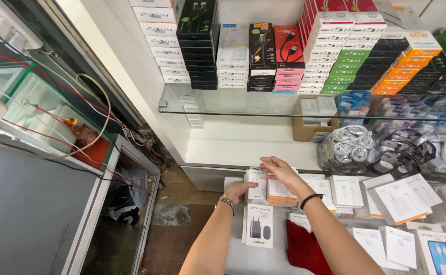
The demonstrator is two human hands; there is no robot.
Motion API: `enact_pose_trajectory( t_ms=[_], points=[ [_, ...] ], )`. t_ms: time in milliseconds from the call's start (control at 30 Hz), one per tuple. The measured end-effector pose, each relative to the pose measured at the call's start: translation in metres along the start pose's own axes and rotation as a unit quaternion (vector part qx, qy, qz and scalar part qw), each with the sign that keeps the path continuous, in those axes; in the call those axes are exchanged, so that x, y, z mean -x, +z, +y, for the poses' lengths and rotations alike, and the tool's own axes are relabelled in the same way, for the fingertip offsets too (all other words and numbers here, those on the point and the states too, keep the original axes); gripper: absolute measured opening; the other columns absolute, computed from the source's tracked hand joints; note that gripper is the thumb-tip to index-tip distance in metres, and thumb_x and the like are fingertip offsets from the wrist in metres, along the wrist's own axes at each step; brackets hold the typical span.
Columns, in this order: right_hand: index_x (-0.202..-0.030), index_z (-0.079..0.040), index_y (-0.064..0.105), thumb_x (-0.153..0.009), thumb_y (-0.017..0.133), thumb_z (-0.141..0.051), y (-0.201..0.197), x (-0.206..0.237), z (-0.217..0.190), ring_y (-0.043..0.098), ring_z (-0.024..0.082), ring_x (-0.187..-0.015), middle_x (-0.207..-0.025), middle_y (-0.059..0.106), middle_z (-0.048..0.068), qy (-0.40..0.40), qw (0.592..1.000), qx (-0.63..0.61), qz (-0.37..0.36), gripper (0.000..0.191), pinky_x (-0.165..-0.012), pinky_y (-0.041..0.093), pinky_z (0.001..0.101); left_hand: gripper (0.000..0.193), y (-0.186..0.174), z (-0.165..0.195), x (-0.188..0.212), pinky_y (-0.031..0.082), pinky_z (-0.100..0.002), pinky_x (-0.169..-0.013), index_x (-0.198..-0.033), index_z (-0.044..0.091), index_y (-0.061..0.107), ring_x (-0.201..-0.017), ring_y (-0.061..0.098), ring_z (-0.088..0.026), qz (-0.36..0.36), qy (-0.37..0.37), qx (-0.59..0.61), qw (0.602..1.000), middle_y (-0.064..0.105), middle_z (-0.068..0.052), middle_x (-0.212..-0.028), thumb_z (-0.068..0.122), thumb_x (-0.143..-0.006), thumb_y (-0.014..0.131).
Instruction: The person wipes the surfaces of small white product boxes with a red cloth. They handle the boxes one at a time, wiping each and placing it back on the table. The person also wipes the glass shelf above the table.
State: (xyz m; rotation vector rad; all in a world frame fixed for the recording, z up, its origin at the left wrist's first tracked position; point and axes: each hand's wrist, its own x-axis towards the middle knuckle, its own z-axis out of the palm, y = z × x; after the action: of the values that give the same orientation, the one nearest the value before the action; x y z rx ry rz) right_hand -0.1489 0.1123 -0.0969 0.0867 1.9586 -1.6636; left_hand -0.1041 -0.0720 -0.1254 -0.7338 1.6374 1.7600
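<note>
Hands (263, 181) hold white adapter box (257, 184) upright, long axis vertical.

The scene was bright and evenly lit, the light falling from above and in front — the white back wall (243, 140) and the pale boxes showed almost no hard shadow. The glass shelf (233, 104) carried soft reflections of the stacked boxes, and the glass case (24, 97) at the left caught a faint green-tinged sheen. The floor gap (126, 203) below was dim. The wide lens bent straight lines outward near the edges — the shelf frame leaned at the left. Focus held across most of the view, though the left hand (241, 191) and right hand (279, 170) were slightly soft.
</note>
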Motion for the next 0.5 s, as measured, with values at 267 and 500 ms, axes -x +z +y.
enact_pose_trajectory(
  t_ms=[267, 500],
  points=[
    [-0.145, -0.003, 0.048, -0.097, 0.060, -0.038, 0.027, -0.021, -0.016, 0.057, 0.023, -0.131, -0.140, 0.061, 0.014, -0.028, 0.999, -0.019, 0.037, 0.061, -0.109, 0.045, 0.0362, 0.064, -0.040, 0.040, 0.021, 0.062, -0.039, -0.085, -0.128, -0.006, 0.054, -0.096, 0.075, -0.025, 0.023, 0.148, 0.153, 0.977, 0.071, -0.018, -0.115, 0.028, -0.081, 0.081],
    [-0.144, -0.007, 0.051, -0.098, 0.051, -0.048, 0.088, -0.035, -0.048, 0.054, 0.022, -0.124, -0.138, 0.057, 0.009, 0.100, 0.991, -0.041, -0.079, 0.061, -0.100, 0.049, 0.0406, 0.071, -0.070, 0.067, 0.039, 0.055, -0.047, -0.097, -0.140, -0.004, 0.050, -0.118, 0.064, -0.030, -0.030, 0.133, 0.199, 0.970, 0.063, -0.019, -0.129, 0.042, -0.088, 0.064]
  ],
)
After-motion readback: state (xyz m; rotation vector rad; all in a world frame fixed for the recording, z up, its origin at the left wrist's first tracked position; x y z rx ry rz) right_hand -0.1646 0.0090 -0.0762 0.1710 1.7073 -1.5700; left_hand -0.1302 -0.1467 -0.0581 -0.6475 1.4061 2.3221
